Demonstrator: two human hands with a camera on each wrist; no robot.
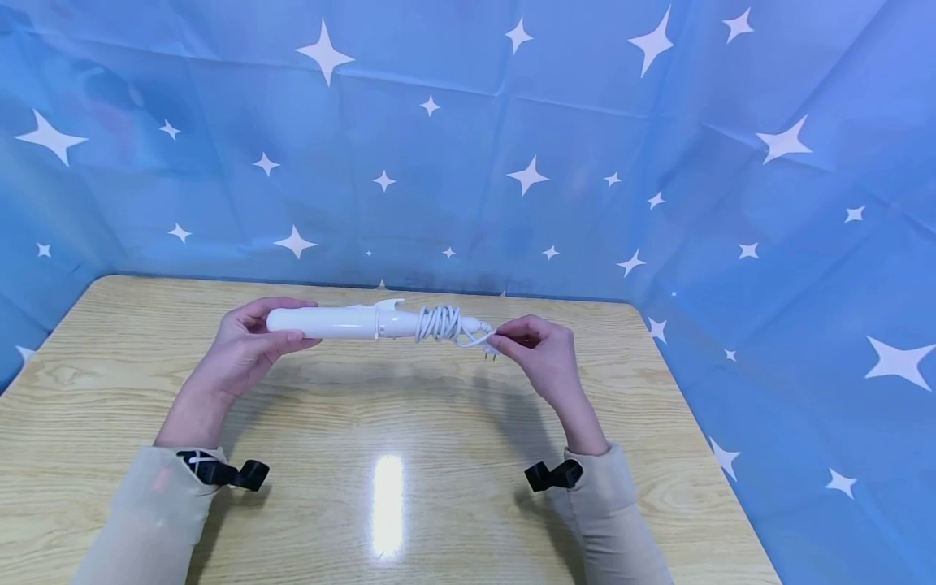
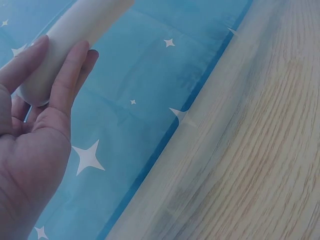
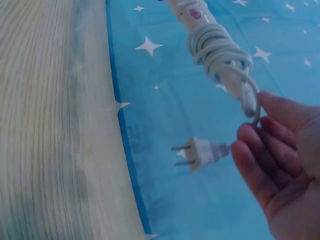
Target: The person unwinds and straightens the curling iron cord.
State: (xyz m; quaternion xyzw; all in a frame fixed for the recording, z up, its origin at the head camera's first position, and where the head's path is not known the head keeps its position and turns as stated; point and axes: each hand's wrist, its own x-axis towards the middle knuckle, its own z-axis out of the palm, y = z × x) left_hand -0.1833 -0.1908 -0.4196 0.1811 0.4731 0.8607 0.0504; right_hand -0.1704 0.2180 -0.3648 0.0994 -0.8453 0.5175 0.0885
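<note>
A white curling iron (image 1: 329, 322) is held level above the table, its lever standing up near the middle. My left hand (image 1: 244, 345) grips the rounded barrel end between thumb and fingers; the left wrist view shows that end in the left hand (image 2: 40, 125) too. Several coils of pale cord (image 1: 439, 323) are wound around the handle. With thumb and fingertips my right hand (image 1: 537, 353) pinches the cord just past the handle's end. The two-pin plug (image 3: 200, 154) hangs beside the right fingers, prongs pointing away. Pink buttons (image 3: 195, 13) show on the handle.
The wooden table (image 1: 314, 504) lies beneath both hands, with a bright light reflection near its front. A blue cloth with white stars (image 1: 453, 138) hangs behind the table and along its sides. Each wrist wears a black camera strap (image 1: 223, 471).
</note>
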